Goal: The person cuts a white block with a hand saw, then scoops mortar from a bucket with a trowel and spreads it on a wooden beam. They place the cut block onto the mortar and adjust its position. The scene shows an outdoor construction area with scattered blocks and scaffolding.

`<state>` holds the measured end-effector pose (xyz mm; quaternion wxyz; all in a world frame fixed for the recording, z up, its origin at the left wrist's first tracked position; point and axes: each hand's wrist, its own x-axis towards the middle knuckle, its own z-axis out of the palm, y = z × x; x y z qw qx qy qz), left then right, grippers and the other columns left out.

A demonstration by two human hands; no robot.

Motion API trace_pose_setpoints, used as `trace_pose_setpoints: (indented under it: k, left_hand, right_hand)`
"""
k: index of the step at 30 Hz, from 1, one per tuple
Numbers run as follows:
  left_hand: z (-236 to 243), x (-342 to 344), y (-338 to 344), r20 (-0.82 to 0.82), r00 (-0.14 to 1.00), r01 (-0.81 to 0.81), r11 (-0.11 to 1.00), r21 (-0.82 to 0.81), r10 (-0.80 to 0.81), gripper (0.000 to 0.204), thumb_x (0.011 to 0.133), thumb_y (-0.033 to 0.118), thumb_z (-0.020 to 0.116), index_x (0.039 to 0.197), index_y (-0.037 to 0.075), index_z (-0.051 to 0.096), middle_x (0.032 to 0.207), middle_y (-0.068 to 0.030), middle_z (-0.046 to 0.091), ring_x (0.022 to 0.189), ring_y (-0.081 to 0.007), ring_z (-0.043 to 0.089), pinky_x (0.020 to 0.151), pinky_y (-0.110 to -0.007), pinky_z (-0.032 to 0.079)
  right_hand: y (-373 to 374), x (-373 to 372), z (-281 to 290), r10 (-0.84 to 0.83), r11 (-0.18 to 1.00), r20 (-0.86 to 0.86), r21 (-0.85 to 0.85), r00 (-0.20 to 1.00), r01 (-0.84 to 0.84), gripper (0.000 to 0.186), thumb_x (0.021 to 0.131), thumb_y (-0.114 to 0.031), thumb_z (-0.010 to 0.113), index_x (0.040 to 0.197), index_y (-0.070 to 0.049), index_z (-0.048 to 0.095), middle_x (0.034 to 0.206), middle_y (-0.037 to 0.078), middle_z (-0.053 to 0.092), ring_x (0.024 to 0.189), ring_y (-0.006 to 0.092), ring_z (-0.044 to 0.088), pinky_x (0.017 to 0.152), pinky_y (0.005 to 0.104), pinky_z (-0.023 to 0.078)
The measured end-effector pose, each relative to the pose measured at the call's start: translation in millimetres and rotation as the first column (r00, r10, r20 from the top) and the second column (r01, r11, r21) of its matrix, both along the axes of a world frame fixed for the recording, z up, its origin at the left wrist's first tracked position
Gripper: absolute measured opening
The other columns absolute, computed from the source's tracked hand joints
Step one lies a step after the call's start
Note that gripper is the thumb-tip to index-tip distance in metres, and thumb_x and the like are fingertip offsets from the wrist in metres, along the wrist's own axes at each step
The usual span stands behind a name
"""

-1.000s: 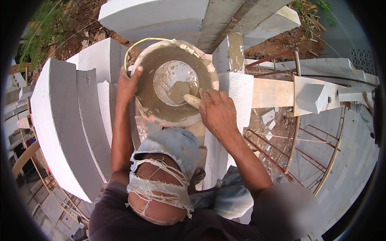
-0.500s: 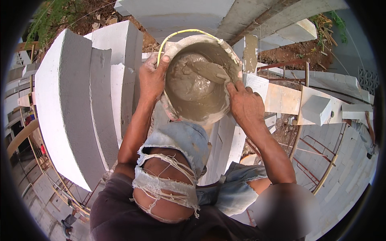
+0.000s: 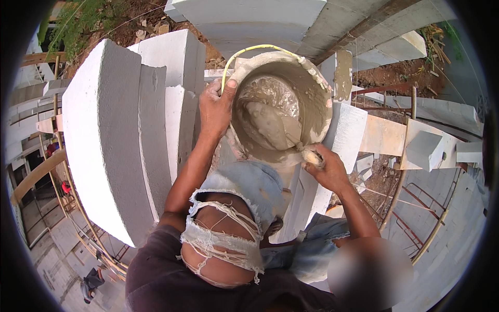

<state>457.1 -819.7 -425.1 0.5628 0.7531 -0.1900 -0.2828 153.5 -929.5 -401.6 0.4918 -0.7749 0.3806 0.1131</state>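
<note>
While the bucket (image 3: 318, 99) is just to the right of the left hand (image 3: 215, 107), a slip of that hand could let it tip and spill the wet mortar (image 3: 266, 122); pushing too hard with the trowel (image 3: 312, 156) might cause this. What supports the bucket underneath is hard to make out. The left hand is clamped on the rim, thumb over the edge. The right hand (image 3: 329, 167) is curled around the trowel's handle. White blocks (image 3: 117, 140) stand left of the left hand.
</note>
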Motion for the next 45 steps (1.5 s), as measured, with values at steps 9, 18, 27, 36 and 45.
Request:
trace_pose_setpoints:
  k: [9, 18, 27, 36, 45]
  left_hand:
    - [-40.4, 44.9, 29.7, 0.106, 0.982, -0.173, 0.971, 0.164, 0.157, 0.057, 0.101, 0.051, 0.062, 0.111, -0.004, 0.07, 0.097, -0.0077, 0.067, 0.09, -0.0175, 0.057, 0.083, -0.035, 0.047]
    - [-46.3, 46.0, 27.2, 0.3, 0.95, -0.152, 0.964, 0.219, 0.082, 0.064, 0.099, 0.044, 0.066, 0.14, -0.003, 0.053, 0.13, -0.0199, 0.061, 0.121, -0.0284, 0.057, 0.106, -0.04, 0.042]
    - [-45.6, 41.6, 27.5, 0.23, 0.971, -0.076, 0.995, 0.063, 0.059, 0.077, 0.1, 0.043, 0.065, 0.156, 0.001, 0.032, 0.141, -0.023, 0.054, 0.13, -0.0294, 0.054, 0.109, -0.04, 0.042]
    - [-32.7, 29.7, 32.7, 0.227, 0.973, 0.048, 0.996, -0.076, -0.029, 0.09, 0.098, 0.031, 0.069, 0.162, 0.004, 0.012, 0.157, -0.0296, 0.034, 0.146, -0.0349, 0.038, 0.119, -0.044, 0.033]
    - [-26.5, 35.5, 26.6, 0.152, 0.988, -0.015, 0.997, -0.075, 0.026, 0.09, 0.098, 0.036, 0.07, 0.161, 0.003, 0.014, 0.151, -0.0307, 0.04, 0.141, -0.0345, 0.045, 0.116, -0.043, 0.037]
  right_hand:
    - [55.5, -84.2, 76.8, -0.573, 0.819, 0.071, 0.02, 0.816, 0.573, 0.048, 0.085, -0.014, 0.078, 0.128, -0.001, 0.062, 0.111, 0.017, 0.067, 0.102, 0.031, 0.066, 0.092, 0.0395, 0.051]
    - [111.1, -105.8, 37.7, -0.586, 0.702, -0.059, -0.535, 0.808, 0.47, 0.048, 0.093, -0.013, 0.065, 0.132, 0.007, 0.049, 0.118, 0.03, 0.053, 0.107, 0.049, 0.055, 0.093, 0.0528, 0.046]
    - [73.0, -94.4, 35.6, -0.545, 0.592, 0.012, -0.703, 0.838, 0.395, 0.048, 0.093, -0.009, 0.063, 0.135, 0.007, 0.046, 0.118, 0.032, 0.053, 0.11, 0.0515, 0.054, 0.095, 0.0545, 0.046]
    - [51.2, -77.5, 49.6, -0.499, 0.672, -0.139, -0.685, 0.855, 0.281, 0.052, 0.09, -0.009, 0.068, 0.139, -0.002, 0.05, 0.12, 0.024, 0.057, 0.101, 0.0455, 0.061, 0.086, 0.0507, 0.052]
    - [52.2, 45.6, 67.5, -0.124, 0.942, 0.081, -0.304, 0.989, 0.143, 0.054, 0.088, -0.01, 0.072, 0.139, -0.006, 0.054, 0.125, 0.019, 0.058, 0.108, 0.0408, 0.064, 0.089, 0.0454, 0.055]
